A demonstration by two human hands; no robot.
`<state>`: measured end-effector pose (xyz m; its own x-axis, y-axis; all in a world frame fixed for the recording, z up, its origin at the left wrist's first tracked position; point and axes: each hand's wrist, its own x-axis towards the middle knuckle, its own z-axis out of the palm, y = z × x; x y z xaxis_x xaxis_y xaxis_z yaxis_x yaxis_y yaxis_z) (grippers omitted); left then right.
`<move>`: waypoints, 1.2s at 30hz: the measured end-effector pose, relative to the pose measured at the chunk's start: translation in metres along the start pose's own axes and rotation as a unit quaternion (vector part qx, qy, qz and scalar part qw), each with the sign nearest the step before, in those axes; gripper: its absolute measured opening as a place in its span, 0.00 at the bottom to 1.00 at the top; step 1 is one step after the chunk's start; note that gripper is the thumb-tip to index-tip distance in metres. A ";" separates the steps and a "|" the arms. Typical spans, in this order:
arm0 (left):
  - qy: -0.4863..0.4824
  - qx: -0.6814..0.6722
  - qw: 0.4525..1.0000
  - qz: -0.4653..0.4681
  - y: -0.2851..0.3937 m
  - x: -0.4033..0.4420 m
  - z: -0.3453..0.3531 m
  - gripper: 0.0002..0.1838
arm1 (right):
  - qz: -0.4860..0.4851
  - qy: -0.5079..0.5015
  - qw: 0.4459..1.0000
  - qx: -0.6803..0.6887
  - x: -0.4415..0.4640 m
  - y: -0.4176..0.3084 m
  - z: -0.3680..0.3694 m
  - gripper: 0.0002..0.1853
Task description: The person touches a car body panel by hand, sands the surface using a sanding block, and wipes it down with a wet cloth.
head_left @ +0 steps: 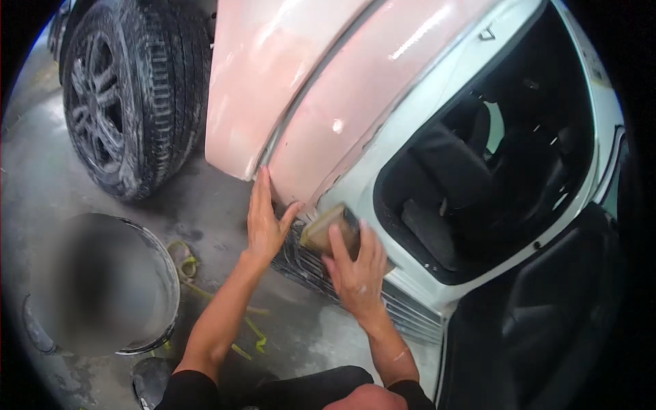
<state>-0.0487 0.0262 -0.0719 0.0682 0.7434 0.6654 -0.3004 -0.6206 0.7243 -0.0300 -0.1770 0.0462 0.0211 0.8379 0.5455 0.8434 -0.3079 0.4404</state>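
My right hand (357, 273) is closed on a brownish rectangular block (326, 231), held against the lower corner of the car body beside the white door frame (410, 263). To its left, my left hand (265, 219) rests with its fingers stretched out, the fingertips at the lower edge of the pink-coated panel (321, 143), near the dark gap between two panels. The thumb points toward the block. Dark ribbed trim (410, 311) runs below my right hand.
A dusty wheel (130, 96) stands at the upper left. Below it is a round bucket (174, 273), its inside blurred. Yellow-green strips (260, 338) lie on the grey floor. Dark seats (506, 157) show through the car opening, with a black panel (533, 321) at lower right.
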 end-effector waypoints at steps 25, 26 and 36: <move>0.023 -0.068 0.996 -0.050 0.000 -0.003 0.004 0.58 | -0.189 0.005 0.960 -0.207 0.164 -0.007 -0.039 0.34; 0.025 -0.067 0.996 -0.053 0.000 -0.002 0.005 0.58 | -0.168 -0.005 0.959 -0.228 0.146 0.003 -0.045 0.33; 0.027 -0.079 0.995 -0.057 0.000 -0.002 0.004 0.58 | -0.194 -0.020 0.963 -0.187 0.171 -0.008 -0.048 0.35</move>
<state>-0.0453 0.0235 -0.0727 0.0610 0.8216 0.5668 -0.4396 -0.4877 0.7543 -0.0588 -0.0527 0.1705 -0.2286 0.9372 0.2634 0.5401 -0.1030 0.8352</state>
